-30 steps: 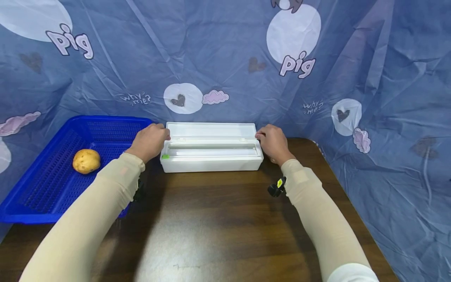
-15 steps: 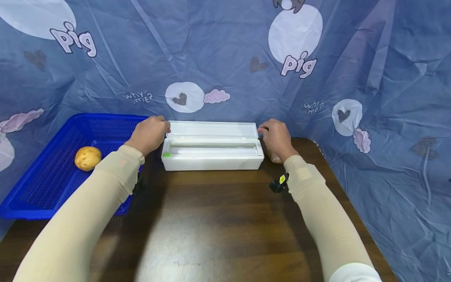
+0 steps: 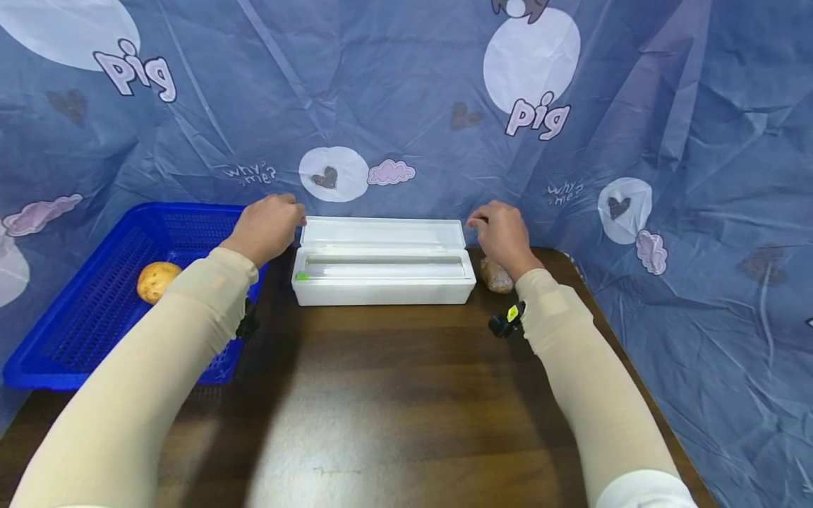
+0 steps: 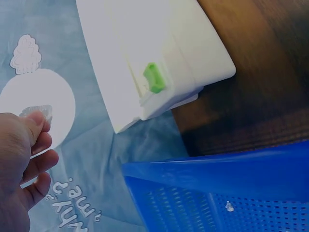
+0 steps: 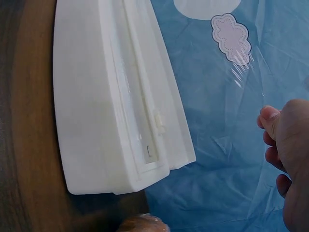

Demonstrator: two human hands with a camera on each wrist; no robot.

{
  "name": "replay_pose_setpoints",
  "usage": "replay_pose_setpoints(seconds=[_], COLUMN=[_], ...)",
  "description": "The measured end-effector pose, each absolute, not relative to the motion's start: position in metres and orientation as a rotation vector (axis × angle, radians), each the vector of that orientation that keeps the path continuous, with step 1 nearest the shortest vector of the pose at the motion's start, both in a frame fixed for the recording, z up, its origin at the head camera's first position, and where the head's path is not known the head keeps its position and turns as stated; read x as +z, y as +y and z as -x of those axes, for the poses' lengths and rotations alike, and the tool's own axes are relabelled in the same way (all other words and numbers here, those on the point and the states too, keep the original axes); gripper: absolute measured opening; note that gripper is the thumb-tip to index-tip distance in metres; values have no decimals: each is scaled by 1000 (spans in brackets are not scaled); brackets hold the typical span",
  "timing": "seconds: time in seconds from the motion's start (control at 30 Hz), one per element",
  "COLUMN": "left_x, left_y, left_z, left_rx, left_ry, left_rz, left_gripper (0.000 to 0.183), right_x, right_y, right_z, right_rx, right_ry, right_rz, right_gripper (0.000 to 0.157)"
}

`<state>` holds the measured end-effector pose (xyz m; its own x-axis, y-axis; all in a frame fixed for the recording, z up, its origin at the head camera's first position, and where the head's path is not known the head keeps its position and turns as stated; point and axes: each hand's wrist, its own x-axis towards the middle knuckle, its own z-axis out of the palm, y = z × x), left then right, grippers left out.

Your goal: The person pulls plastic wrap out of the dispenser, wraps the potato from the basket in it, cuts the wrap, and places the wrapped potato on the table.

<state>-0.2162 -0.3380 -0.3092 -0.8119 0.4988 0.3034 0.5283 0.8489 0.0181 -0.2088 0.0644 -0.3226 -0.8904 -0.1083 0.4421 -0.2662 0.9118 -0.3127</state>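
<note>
A white cling film dispenser stands at the back of the table with its lid tipped back and a film roll inside. Its green slider shows up close in the left wrist view. Above its left end, my left hand pinches a corner of clear cling film between thumb and forefinger. Over the right end, my right hand pinches the film too. Thin shiny creases of the film run up from the right fingertips. The film is nearly invisible in the head view.
On the left is a blue plastic basket holding a potato. A brown, film-wrapped lump lies beside the dispenser's right end, under my right wrist. Behind the table hangs a blue printed cloth.
Both hands have risen and moved toward the cloth, away from the dispenser's ends, with their fingers still pinched. The wrapped lump has come into view below my right hand.
</note>
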Motion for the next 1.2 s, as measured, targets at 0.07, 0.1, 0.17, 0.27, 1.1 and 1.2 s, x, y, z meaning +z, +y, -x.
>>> replay_pose_setpoints(seconds=[0.07,0.1,0.17,0.27,1.1,1.2], left_x=[-305,-304,-300,-297,-267,-263], left_y=[-338,-338,-338,-339,-339,-338], left_z=[216,215,215,215,209,208], left_rx=[-144,-142,-141,-131,-85,-74], left_ry=[-2747,-2749,-2749,-2735,-2723,-2711], left_rz=[773,772,770,771,768,772], left_gripper=[21,21,22,20,28,27], right_x=[-320,-318,-316,-312,-289,-286], right_y=[64,64,64,65,65,65], right_z=[209,209,209,209,204,203], right_rx=[515,512,511,518,549,551], right_ry=[-2643,-2638,-2631,-2622,-2551,-2545], right_rz=[-278,-282,-288,-286,-315,-323], right_gripper=[13,12,12,12,12,13])
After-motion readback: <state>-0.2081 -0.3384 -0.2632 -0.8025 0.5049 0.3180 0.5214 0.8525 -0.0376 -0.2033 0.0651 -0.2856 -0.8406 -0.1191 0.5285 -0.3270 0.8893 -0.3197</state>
